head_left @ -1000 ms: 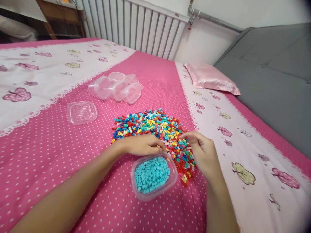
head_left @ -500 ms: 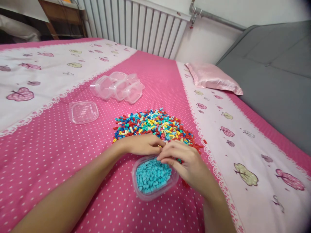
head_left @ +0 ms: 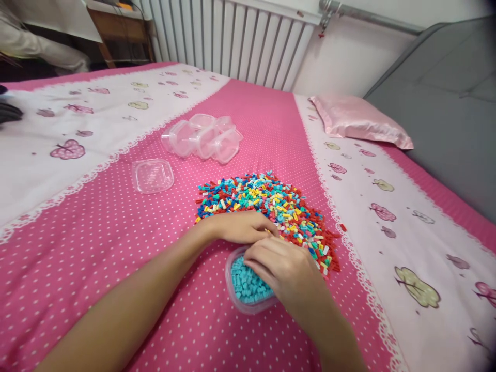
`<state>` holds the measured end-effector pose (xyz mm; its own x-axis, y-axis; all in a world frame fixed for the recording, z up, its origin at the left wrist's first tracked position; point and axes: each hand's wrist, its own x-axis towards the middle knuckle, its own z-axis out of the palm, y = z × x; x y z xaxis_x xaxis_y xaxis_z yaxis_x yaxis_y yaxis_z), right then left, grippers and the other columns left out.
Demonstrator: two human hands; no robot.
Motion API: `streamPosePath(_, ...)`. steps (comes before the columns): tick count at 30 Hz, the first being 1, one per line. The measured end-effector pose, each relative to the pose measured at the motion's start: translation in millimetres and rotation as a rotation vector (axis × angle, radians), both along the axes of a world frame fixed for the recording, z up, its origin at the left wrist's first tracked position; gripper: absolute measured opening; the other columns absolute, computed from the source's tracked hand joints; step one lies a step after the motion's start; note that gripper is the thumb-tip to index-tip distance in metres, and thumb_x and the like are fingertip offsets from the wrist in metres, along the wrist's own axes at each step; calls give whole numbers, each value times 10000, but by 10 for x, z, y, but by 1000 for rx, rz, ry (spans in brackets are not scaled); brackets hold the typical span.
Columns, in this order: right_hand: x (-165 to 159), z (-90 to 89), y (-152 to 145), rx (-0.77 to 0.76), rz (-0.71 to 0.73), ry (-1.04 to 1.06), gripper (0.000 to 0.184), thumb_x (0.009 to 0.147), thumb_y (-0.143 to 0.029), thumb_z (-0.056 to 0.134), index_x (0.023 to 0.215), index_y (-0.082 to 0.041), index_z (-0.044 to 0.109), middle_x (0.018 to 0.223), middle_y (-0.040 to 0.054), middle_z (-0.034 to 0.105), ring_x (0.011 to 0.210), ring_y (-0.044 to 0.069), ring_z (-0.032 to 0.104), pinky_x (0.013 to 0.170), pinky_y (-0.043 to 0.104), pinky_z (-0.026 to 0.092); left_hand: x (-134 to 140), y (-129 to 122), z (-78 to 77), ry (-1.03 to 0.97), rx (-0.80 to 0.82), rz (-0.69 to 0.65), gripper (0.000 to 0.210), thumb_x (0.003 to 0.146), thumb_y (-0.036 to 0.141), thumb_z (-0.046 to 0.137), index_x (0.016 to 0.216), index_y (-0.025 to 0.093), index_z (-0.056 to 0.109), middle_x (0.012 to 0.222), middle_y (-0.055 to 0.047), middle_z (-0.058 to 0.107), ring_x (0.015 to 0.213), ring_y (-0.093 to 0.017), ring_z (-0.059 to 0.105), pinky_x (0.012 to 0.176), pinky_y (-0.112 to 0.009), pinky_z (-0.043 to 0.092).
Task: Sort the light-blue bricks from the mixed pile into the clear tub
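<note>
A clear plastic container (head_left: 229,290) filled with small turquoise toy bricks (head_left: 248,283) sits on the bed in front of me. Over its right part is my right hand (head_left: 284,261), fingers bent and pressed together just above the bricks; whatever they pinch is hidden. My left hand (head_left: 246,227) rests along the near edge of a mixed-colour pile of toy bricks (head_left: 258,194). Its fingers curl downward behind the right hand, their tips mostly covered. A bit of yellow shows by the left fingers, too small to name.
Several clear plastic containers (head_left: 203,137) lie grouped beyond the pile, with a clear lid (head_left: 153,175) to their left. A pink pillow (head_left: 360,124) is at the far right against the grey headboard (head_left: 445,98). A white radiator (head_left: 232,41) stands behind the bed.
The view has turned slightly left, so things sit further right in it. My right hand has come further over the container, covering more of its right side. The left hand stays by the pile.
</note>
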<state>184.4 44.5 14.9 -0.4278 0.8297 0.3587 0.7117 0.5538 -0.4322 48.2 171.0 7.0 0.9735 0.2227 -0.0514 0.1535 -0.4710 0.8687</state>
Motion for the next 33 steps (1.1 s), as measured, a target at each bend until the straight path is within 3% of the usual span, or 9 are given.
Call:
streamPosePath(16, -148, -38, -4, -5, -34, -133, 117, 889, -145, 700, 780, -185, 695, 774, 3, 717, 730, 179, 655, 669, 294, 416, 3, 15, -6, -2, 13, -4, 290, 925, 119, 482, 1028, 168, 748, 925, -26, 749, 850, -154, 663, 771, -225, 492)
streamPosePath(33, -35, 15, 0, 86, -2, -211, 209, 921, -109, 628, 869, -247, 776, 790, 7, 650, 722, 159, 592, 594, 288, 379, -4, 17, 5, -8, -22, -12, 271, 882, 103, 529, 1019, 184, 748, 838, -3, 727, 781, -139, 632, 693, -200, 482)
